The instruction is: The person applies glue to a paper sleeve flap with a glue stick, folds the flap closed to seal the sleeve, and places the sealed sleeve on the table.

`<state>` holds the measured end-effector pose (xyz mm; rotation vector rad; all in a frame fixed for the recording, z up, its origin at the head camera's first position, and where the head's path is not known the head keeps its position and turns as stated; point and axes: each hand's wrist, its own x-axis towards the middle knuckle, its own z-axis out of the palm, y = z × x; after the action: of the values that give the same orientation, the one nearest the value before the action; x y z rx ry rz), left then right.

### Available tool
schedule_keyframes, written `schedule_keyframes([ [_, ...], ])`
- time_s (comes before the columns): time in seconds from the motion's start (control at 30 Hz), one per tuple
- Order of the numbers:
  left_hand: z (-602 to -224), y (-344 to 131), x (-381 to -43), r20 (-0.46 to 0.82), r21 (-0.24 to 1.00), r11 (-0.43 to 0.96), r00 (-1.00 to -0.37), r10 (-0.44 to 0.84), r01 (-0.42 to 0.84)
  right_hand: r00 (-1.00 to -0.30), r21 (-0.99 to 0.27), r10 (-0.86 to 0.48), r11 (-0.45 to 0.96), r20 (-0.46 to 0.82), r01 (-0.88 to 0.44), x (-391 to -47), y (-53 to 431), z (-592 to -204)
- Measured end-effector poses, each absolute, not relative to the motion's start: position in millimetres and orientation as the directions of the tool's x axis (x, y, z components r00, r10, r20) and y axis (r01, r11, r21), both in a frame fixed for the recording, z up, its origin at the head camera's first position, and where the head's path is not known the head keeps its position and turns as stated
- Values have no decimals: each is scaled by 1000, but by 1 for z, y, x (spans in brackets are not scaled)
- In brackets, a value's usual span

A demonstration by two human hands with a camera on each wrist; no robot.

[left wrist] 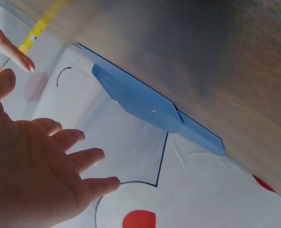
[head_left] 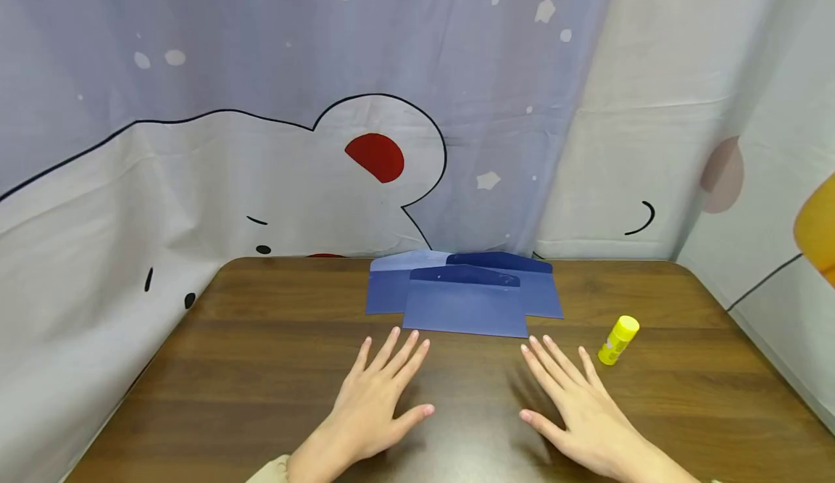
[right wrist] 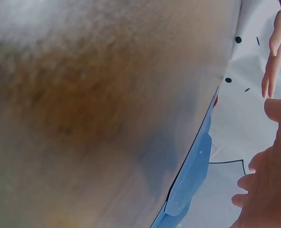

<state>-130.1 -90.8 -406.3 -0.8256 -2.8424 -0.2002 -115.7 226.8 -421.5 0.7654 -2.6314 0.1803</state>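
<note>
Several blue envelopes (head_left: pixel 466 310) with raised flaps lie overlapping at the back middle of the table, one in front of the others. My left hand (head_left: pixel 375 403), palm down with fingers spread, hovers in front of their left side and holds nothing. On the other side my right hand (head_left: pixel 577 414) is spread the same way, its fingertips just short of the front envelope's right corner. A yellow glue stick (head_left: pixel 618 340) with its cap on stands beyond the right fingertips, off to the right. In the left wrist view, the envelopes (left wrist: pixel 135 97) appear past my spread fingers.
The brown wooden table (head_left: pixel 261 352) has rounded back corners. Right behind its far edge hangs a printed curtain (head_left: pixel 261 178) in white and lilac, which also runs along both sides.
</note>
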Motion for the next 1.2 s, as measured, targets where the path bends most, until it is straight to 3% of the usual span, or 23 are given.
schedule_keyframes([
  [0.47, -403, -79, -136, 369, 103, 841, -805, 464, 532, -808, -118, -400, 863, 432, -491, -129, 233, -409],
  [0.73, -397, -63, -140, 491, 142, 822, -760, 425, 552, -741, -105, -364, 859, 564, -501, -142, 238, -396],
  [1.0, -385, -39, -146, 504, 234, 791, -767, 398, 565, -798, -174, -263, 894, 542, -413, -152, 252, -376],
  [1.2, -380, -23, -147, 505, 291, 771, -775, 379, 567, -797, -180, -248, 897, 551, -404, -160, 267, -362],
])
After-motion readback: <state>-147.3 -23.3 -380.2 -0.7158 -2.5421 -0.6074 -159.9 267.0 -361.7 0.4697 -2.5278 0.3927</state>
